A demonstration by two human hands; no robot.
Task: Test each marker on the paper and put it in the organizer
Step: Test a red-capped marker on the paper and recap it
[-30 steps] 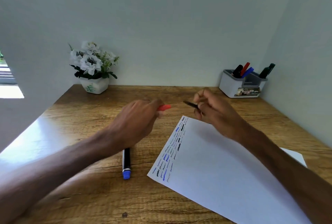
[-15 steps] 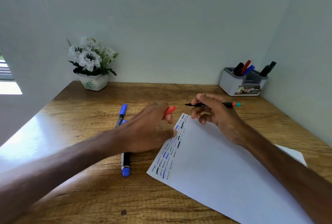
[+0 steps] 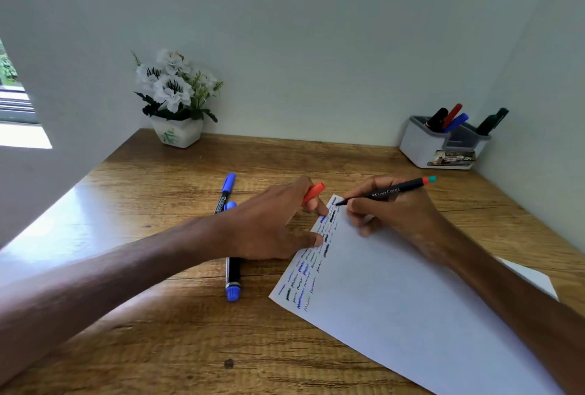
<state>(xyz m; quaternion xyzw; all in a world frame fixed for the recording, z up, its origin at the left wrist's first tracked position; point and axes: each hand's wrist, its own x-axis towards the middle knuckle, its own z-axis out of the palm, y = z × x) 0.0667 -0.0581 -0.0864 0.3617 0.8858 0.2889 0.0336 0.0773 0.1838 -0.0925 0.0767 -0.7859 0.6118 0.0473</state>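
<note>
The right grip point(image 3: 389, 214) is clenched round a black marker point(image 3: 395, 190), pinching it near the nib end. The barrel slants up and away to this grip's right. The nib sits just left of the fingers, at the far corner of the paper point(image 3: 395, 299); whether it touches the sheet I cannot tell. The left grip point(image 3: 272, 220) grasps a red cap point(image 3: 313, 192) that pokes out beyond its curled fingers. One fingertip and the thumb rest on the paper's scribbled edge. Two blue markers point(image 3: 232, 271) lie on the counter point(image 3: 158, 331), partly hidden beneath this grip. The organizer point(image 3: 421, 147) stands well beyond the right grip, with markers in it.
</note>
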